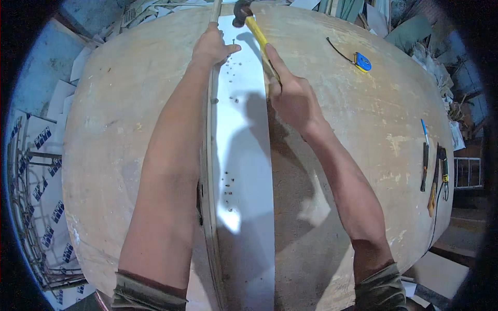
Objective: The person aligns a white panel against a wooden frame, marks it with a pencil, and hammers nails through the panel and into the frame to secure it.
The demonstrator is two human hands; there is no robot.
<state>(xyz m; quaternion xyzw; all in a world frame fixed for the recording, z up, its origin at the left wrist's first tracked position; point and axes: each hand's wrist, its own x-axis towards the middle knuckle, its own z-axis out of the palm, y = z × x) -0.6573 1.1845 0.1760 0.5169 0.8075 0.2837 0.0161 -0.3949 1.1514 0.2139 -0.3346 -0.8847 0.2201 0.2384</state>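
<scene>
A claw hammer (pixel 258 33) with a yellow handle and a dark head is gripped in my right hand (pixel 295 101), its head raised over the far end of a long white board (pixel 244 140). My left hand (pixel 208 47) is wrapped around a narrow wooden strip (pixel 211 249) that runs along the board's left edge. Its thumb sticks out over the white surface. Just beyond the thumb a nail (pixel 233 41) appears to stand upright. Several small dark nails or screws (pixel 228 193) lie scattered on the board in loose groups.
The board lies on a large worn wooden table (pixel 124 114). Toward the far right sits a blue tape measure (pixel 362 62) with its tape partly out. Long slim hand tools (pixel 431 181) lie by the right edge. Offcuts (pixel 150 10) are heaped behind the table; metal frames (pixel 31 207) stand left.
</scene>
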